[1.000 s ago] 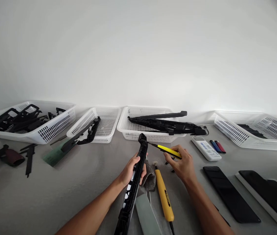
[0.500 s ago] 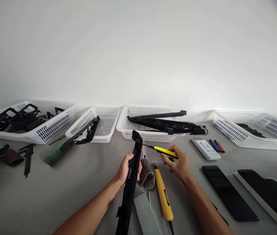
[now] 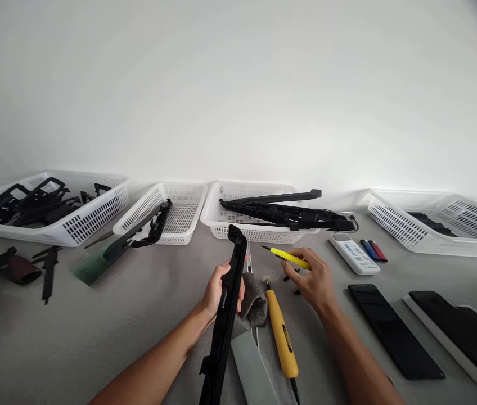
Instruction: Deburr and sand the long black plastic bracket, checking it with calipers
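Head view: left hand [image 3: 217,289] fingers wrapped round long black plastic part [image 3: 225,315], upright-tilted above desk [image 3: 137,349]. Right hand [image 3: 316,278] fingers pinching yellow craft knife [image 3: 289,258], its tip apart from the part. Below, yellow corded tool [image 3: 281,334] beside grey sleeve [image 3: 254,301]. White baskets [image 3: 259,233] behind, holding black parts [image 3: 278,214].

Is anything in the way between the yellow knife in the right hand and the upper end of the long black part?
Nothing visible stands between the yellow knife, held in the right hand, and the upper end of the black part. The left hand grips that part lower down.
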Tool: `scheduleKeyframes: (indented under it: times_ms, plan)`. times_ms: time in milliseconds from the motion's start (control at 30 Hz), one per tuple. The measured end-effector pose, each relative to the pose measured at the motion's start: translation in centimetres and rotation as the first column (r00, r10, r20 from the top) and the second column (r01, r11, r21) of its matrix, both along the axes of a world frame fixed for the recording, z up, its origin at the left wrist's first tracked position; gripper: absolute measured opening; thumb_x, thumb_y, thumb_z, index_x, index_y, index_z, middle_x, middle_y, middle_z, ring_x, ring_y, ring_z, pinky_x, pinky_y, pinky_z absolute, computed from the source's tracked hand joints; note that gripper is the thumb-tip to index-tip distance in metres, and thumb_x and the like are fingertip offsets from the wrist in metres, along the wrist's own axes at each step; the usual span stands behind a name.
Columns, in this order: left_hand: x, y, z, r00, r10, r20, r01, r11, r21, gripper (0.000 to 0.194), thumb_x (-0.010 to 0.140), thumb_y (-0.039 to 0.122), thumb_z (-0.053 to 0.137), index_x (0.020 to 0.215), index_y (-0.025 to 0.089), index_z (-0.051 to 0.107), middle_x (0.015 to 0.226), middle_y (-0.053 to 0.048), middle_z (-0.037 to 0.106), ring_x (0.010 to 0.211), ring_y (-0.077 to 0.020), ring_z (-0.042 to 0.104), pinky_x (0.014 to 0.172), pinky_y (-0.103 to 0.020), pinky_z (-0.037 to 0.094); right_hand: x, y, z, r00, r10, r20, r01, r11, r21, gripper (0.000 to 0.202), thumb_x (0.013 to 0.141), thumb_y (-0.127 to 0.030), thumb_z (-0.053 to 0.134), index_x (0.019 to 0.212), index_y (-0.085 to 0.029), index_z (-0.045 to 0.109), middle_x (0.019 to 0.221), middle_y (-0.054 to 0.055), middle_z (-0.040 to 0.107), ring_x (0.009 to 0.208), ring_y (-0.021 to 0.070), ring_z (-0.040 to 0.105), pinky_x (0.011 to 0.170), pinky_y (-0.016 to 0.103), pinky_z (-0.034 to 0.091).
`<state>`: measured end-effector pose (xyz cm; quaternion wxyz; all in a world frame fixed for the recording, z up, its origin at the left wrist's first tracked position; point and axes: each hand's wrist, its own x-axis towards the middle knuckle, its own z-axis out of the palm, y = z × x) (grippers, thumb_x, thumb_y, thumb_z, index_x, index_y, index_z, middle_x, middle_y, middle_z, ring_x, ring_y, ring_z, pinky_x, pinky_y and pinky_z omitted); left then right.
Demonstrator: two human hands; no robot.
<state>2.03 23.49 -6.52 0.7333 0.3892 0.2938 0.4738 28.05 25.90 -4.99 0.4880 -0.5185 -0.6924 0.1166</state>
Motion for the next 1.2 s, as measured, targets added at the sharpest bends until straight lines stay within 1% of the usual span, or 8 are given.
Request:
scheduleKeyframes:
  times_ms: [100, 167, 267, 400, 633, 833, 1033, 1200]
  plan:
    - [0.11, -0.05, 0.36, 1.0, 0.024, -0.013, -0.025, 1.0, -0.017, 0.084, 0.095, 0.055, 0.042, 0.16, 0.002, 0.036, 0.054, 0.001, 0.067, 0.034, -0.0182, 0.055, 0.033, -0.025, 0.041, -0.13, -0.11, 0.14, 0.999, 0.037, 0.006, -0.037, 0.999, -0.026, 0.011, 0.088, -0.035, 0.07, 0.089, -0.024, 0.072, 0.087, 0.005, 0.075, 0.081, 0.0251, 0.069, 0.074, 0.036, 0.051]
    - [0.12, -0.04, 0.43, 0.999, 0.029, -0.018, -0.029, 0.999, -0.02, 0.085, 0.095, 0.056, 0.042, 0.16, 0.002, 0.036, 0.054, 0.001, 0.066, 0.034, -0.0183, 0.055, 0.033, -0.025, 0.041, -0.24, -0.16, 0.26, 0.999, 0.034, -0.007, -0.035, 0.999, -0.033, 0.012, 0.087, -0.036, 0.07, 0.089, -0.024, 0.072, 0.088, 0.005, 0.075, 0.082, 0.0256, 0.069, 0.075, 0.036, 0.052]
    - [0.12, -0.08, 0.41, 0.999, 0.033, -0.027, -0.034, 0.999, -0.015, 0.084, 0.095, 0.057, 0.043, 0.158, 0.002, 0.04, 0.054, 0.001, 0.066, 0.033, -0.0185, 0.055, 0.033, -0.025, 0.039, -0.36, -0.23, 0.36, 0.999, 0.021, -0.029, -0.023, 0.998, -0.061, 0.014, 0.088, -0.037, 0.07, 0.091, -0.024, 0.073, 0.089, 0.005, 0.075, 0.082, 0.0252, 0.07, 0.077, 0.036, 0.052]
    - [0.08, -0.21, 0.48, 0.998, 0.054, -0.033, -0.055, 0.998, -0.014, 0.082, 0.094, 0.057, 0.045, 0.155, 0.004, 0.045, 0.054, 0.001, 0.066, 0.035, -0.0187, 0.056, 0.034, -0.026, 0.039, -0.41, -0.37, 0.41, 0.996, 0.084, -0.024, -0.086, 0.989, -0.124, 0.014, 0.087, -0.037, 0.07, 0.089, -0.023, 0.073, 0.087, 0.004, 0.075, 0.078, 0.0235, 0.068, 0.074, 0.034, 0.05]
    - [-0.08, -0.08, 0.65, 0.995, 0.099, -0.03, -0.1, 0.995, -0.024, 0.081, 0.091, 0.06, 0.049, 0.152, 0.007, 0.049, 0.055, 0.002, 0.065, 0.034, -0.0179, 0.055, 0.034, -0.025, 0.037, -0.43, -0.44, 0.33, 0.993, 0.107, -0.041, -0.113, 0.976, -0.184, 0.017, 0.085, -0.039, 0.07, 0.087, -0.023, 0.072, 0.081, 0.002, 0.074, 0.071, 0.0209, 0.064, 0.067, 0.031, 0.047]
    - [-0.11, 0.07, 0.46, 0.992, 0.125, -0.03, -0.125, 0.992, -0.002, 0.081, 0.091, 0.059, 0.046, 0.153, 0.007, 0.048, 0.054, 0.001, 0.065, 0.033, -0.0183, 0.055, 0.033, -0.025, 0.036, -0.47, -0.44, 0.24, 0.992, 0.117, -0.048, -0.124, 0.973, -0.192, 0.018, 0.085, -0.04, 0.07, 0.089, -0.022, 0.072, 0.083, 0.003, 0.075, 0.073, 0.0209, 0.065, 0.068, 0.031, 0.05]
    - [-0.04, 0.03, 0.59, 0.988, 0.149, -0.029, -0.149, 0.989, 0.004, 0.081, 0.091, 0.059, 0.046, 0.153, 0.006, 0.049, 0.054, 0.001, 0.065, 0.033, -0.0178, 0.055, 0.034, -0.025, 0.037, -0.58, -0.6, 0.61, 0.989, 0.135, -0.059, -0.144, 0.966, -0.217, 0.019, 0.086, -0.041, 0.07, 0.088, -0.022, 0.071, 0.08, 0.003, 0.073, 0.069, 0.0207, 0.065, 0.06, 0.029, 0.049]
    - [0.01, 0.05, 0.81, 0.987, 0.156, -0.028, -0.156, 0.988, 0.018, 0.081, 0.092, 0.06, 0.047, 0.153, 0.006, 0.051, 0.055, 0.001, 0.065, 0.034, -0.0167, 0.054, 0.034, -0.024, 0.037, -0.9, -0.6, 0.63, 0.987, 0.158, -0.039, -0.162, 0.969, -0.186, 0.017, 0.086, -0.039, 0.07, 0.087, -0.023, 0.071, 0.083, 0.002, 0.074, 0.073, 0.0206, 0.067, 0.068, 0.03, 0.052]
